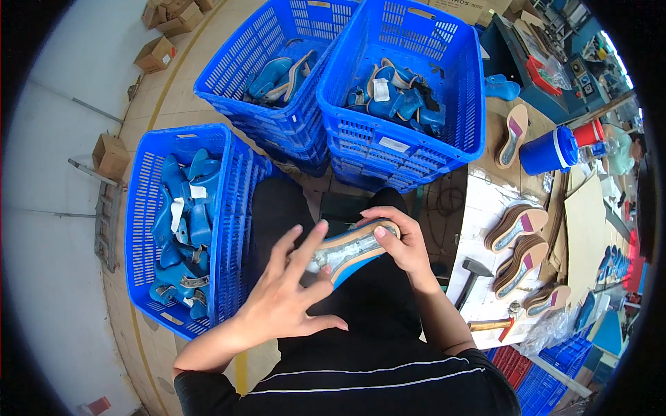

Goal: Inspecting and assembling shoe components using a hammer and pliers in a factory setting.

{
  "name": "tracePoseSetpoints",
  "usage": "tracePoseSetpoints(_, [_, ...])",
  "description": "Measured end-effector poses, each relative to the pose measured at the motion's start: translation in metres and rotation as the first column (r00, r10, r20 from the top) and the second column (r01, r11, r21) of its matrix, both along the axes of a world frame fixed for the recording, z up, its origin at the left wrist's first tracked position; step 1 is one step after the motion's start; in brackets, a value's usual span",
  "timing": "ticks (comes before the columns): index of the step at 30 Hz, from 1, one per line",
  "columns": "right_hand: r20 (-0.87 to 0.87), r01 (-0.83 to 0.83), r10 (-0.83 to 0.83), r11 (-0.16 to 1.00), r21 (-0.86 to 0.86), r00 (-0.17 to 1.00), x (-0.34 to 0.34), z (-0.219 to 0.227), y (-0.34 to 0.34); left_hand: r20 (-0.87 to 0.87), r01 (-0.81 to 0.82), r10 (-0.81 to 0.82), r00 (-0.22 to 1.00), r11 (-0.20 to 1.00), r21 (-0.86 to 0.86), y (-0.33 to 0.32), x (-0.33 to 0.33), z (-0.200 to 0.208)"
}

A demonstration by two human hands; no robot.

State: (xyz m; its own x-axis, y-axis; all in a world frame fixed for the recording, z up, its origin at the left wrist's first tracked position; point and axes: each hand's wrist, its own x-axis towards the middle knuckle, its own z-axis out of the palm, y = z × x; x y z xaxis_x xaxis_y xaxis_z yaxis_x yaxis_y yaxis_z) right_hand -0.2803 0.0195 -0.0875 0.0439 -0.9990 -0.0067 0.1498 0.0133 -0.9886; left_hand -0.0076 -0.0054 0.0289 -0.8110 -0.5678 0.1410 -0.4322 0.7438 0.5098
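Observation:
Above my lap, my right hand (409, 246) grips one end of a blue shoe last (355, 251), its thumb pressed on the upturned bottom. A tan strip runs round the edge of that bottom, and the middle looks grey and shiny. My left hand (291, 295) is open with fingers spread, over the other end of the last. Its fingers partly cover that end; whether they touch it I cannot tell.
Blue shoe lasts fill a blue crate (236, 236) on my left. Stacked crates (402, 149) stand ahead, holding lasts. On the bench at right are stacked wedge soles (517, 227), a single sole (512, 139), a hammer (474, 277), a wooden handle (489, 324) and a blue jug (548, 151).

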Motion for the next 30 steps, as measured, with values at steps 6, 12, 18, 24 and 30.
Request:
tracePoseSetpoints(6, [0.241,0.313,-0.289,0.947,-0.067,0.927,0.003,-0.02,0.019,0.048,-0.004,0.013,0.999,0.984,-0.177,0.015,-0.004,-0.027])
tracePoseSetpoints(12, [-0.535,0.808,-0.725,0.576,-0.127,0.433,-0.062,-0.061,0.112,0.109,-0.002,0.021,0.994,0.986,-0.169,0.017,-0.006,-0.027])
tracePoseSetpoints(18, [-0.978,0.937,-0.187,0.318,-0.145,-0.088,-0.112,-0.113,0.241,0.187,0.012,0.028,0.982,0.978,-0.21,0.012,-0.008,-0.031])
tracePoseSetpoints(24, [-0.993,0.872,-0.112,0.489,-0.029,0.03,-0.128,-0.133,0.272,0.168,0.002,0.04,0.985,0.971,-0.239,0.013,-0.007,-0.033])
tracePoseSetpoints(30, [-0.007,0.484,-0.903,0.224,0.846,0.43,-0.123,-0.08,0.222,0.174,0.006,0.034,0.984,0.975,-0.221,0.012,-0.003,-0.032])
